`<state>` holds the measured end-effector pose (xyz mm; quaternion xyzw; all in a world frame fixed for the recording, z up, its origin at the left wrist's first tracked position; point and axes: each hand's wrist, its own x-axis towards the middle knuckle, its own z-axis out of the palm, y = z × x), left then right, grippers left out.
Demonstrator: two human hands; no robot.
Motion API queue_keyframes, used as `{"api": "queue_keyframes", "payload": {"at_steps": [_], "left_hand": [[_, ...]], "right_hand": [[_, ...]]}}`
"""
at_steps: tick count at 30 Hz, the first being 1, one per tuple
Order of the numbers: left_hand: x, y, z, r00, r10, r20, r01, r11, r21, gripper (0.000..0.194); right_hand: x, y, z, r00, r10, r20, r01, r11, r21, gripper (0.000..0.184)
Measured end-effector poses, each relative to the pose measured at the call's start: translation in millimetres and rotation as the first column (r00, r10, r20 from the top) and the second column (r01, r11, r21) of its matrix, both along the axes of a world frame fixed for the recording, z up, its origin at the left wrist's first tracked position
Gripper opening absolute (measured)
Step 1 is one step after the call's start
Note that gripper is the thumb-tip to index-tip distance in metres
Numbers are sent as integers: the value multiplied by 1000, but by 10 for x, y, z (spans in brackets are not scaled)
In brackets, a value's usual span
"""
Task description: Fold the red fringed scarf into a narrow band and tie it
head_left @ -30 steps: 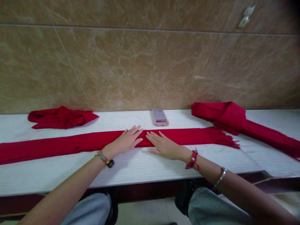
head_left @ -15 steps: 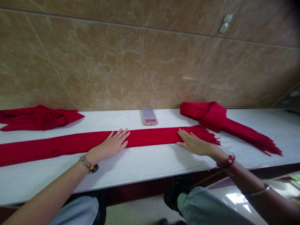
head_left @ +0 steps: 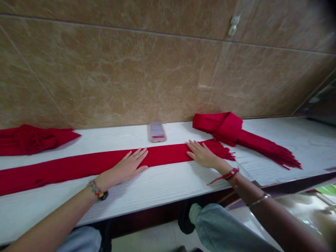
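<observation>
A long red scarf (head_left: 168, 155) lies stretched flat along the white bench top, its fringe at the right and its left end running out of view. My left hand (head_left: 128, 166) rests flat on the scarf near its middle, fingers spread, a ring on one finger. Close to the fringed end, my right hand (head_left: 202, 154) presses on the cloth with its palm down and fingers extended. Neither hand grips the fabric.
Behind the flat scarf lie a folded red scarf (head_left: 228, 127) with fringe at the right and a bunched red cloth (head_left: 36, 140) at the left. A phone (head_left: 157, 132) sits between them by the tiled wall (head_left: 131, 73). The bench's front edge is before my legs.
The view has shifted, so the bench items appear further left. My left hand has slid right along the scarf, a little closer to my right hand. Both stay flat on it.
</observation>
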<state>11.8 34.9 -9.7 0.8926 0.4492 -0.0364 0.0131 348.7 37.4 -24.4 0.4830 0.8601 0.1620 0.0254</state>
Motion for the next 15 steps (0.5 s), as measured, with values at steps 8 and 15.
{"api": "queue_keyframes", "payload": {"at_steps": [8,15], "left_hand": [[14,-54,142,1000,-4,13,5,999,-44,64],[-917,-205,397,985,171,-31,-173,982,-72,73]], "right_hand": [[385,156,-49,996,-94,3,93,987,131,36],[-1441,147,459,888,287,-359,-343,933,-104,49]]}}
